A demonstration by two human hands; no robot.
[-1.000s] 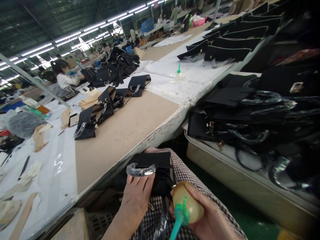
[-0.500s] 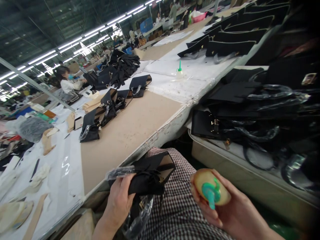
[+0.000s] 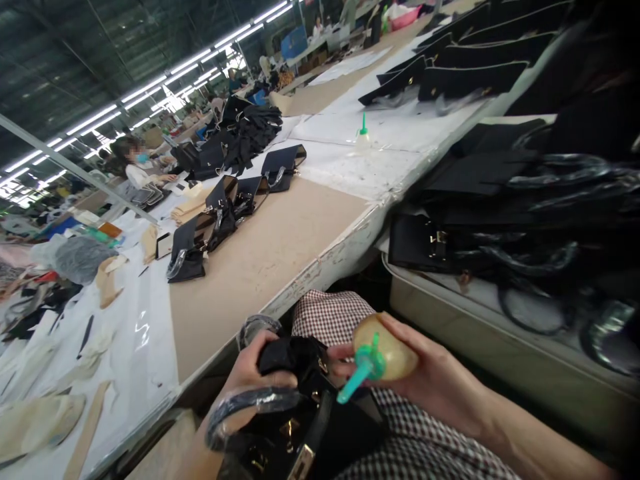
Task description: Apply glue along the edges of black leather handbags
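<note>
Over my lap, my left hand (image 3: 250, 373) is closed on a black handbag (image 3: 345, 433) with gold hardware and a plastic-wrapped handle (image 3: 255, 403). The bag lies turned with its hardware facing up. My right hand (image 3: 425, 373) is wrapped round a squeeze bottle (image 3: 390, 350), yellowish and translucent, with a green nozzle pointing down and left over the bag. Fingertips of that hand reach to the bag's edge; whether they press on it I cannot tell. The bag's lower part runs out of view.
Several black bags (image 3: 187, 257) stand on the brown-topped table (image 3: 270, 247). A second green-nozzled bottle (image 3: 364, 133) is farther back. At right, a bin (image 3: 450, 320) holds more black bags. A masked person (image 3: 143, 170) sits across the table.
The handbag has been turned and lowered, so its gold hardware now shows. My right hand has brought the squeeze bottle left to the bag and tipped its nozzle sideways.
</note>
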